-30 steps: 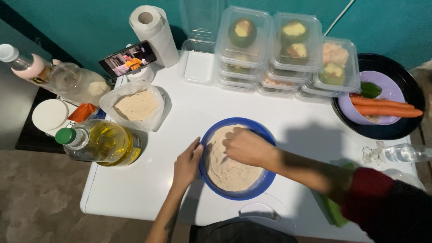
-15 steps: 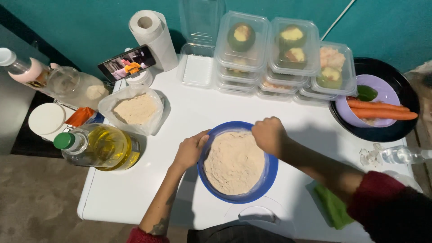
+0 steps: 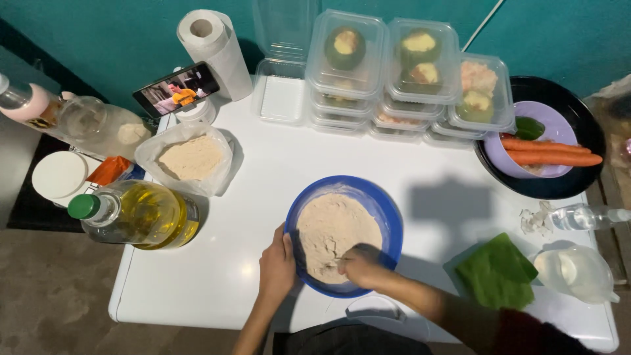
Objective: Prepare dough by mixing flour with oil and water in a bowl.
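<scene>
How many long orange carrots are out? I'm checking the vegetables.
2 long orange carrots, both across the lilac plate on the round black tray, far right: one nearer the wall, one just in front. More could be hidden.
</scene>
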